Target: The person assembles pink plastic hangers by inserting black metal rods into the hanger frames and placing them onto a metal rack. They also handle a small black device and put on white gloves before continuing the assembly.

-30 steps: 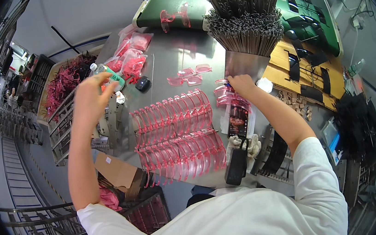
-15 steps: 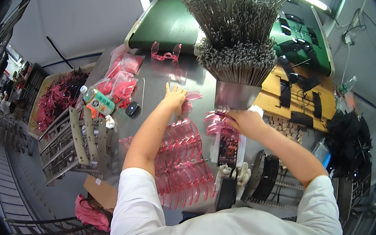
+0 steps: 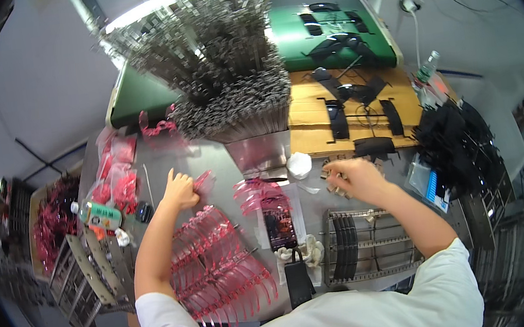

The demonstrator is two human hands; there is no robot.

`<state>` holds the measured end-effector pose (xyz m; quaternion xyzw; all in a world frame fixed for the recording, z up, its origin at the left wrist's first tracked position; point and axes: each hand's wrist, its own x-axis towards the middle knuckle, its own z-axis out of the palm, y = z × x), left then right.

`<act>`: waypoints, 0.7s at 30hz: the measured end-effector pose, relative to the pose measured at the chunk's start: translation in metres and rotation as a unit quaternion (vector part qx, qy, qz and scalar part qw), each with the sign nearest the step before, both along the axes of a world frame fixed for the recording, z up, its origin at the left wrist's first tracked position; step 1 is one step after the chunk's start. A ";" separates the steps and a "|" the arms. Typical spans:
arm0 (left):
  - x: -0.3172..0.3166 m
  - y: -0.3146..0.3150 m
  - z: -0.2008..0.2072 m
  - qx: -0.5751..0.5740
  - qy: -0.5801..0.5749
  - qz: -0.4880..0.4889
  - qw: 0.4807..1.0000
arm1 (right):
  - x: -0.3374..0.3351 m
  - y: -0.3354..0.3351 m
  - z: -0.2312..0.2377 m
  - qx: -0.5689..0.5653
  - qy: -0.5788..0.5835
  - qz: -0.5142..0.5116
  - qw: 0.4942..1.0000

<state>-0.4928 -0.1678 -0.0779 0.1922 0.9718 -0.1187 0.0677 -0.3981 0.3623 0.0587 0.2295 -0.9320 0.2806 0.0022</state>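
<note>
My left hand [image 3: 180, 190] rests on the grey tabletop beside a clear pink plastic piece [image 3: 205, 183]. Its index finger is stretched out and the others are partly bent. My right hand [image 3: 355, 177] is over a group of small tan blocks [image 3: 337, 184]. Its fingers are curled and pressed together at the blocks; what sits between the tips is too small to make out. Between the hands lie several curved pink plastic pieces [image 3: 260, 194], next to a phone [image 3: 279, 227]. Rows of similar pink parts [image 3: 219, 265] stand on a rack in front of my left forearm.
A metal holder [image 3: 261, 154] packed with wire hooks rises at the middle back. Black curved parts [image 3: 360, 113] lie on a yellow board, with a green conveyor [image 3: 301, 49] behind. A metal rack [image 3: 380, 240] stands near right. Bags of pink pieces [image 3: 118, 173] and a bottle [image 3: 98, 214] are left.
The view has turned to the right. My right hand has left the curved pink pieces and moved right to the small tan blocks. My left hand stays by the pink piece.
</note>
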 end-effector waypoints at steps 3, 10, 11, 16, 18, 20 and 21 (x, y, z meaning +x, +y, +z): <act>0.005 -0.010 0.006 0.005 0.019 -0.010 1.000 | -0.037 0.040 -0.003 -0.038 0.013 -0.136 0.990; 0.015 -0.048 0.150 0.085 0.303 -0.091 0.945 | -0.181 0.115 -0.050 0.107 0.085 -0.211 0.968; 0.013 -0.077 0.188 0.008 0.372 -0.118 0.921 | -0.198 0.113 -0.055 0.135 0.082 -0.228 0.961; 0.080 -0.290 0.382 -0.231 0.500 0.349 0.758 | -0.263 0.073 -0.079 0.081 -0.015 -0.281 0.956; 0.087 -0.291 0.412 -0.259 0.498 0.409 0.720 | -0.271 0.076 -0.081 0.071 0.019 -0.273 0.959; 0.088 -0.262 0.412 -0.253 0.480 0.321 0.777 | -0.274 0.091 -0.071 0.025 0.063 -0.261 0.963; 0.087 -0.236 0.396 -0.195 0.484 0.246 0.817 | -0.271 0.104 -0.058 -0.003 0.081 -0.247 0.966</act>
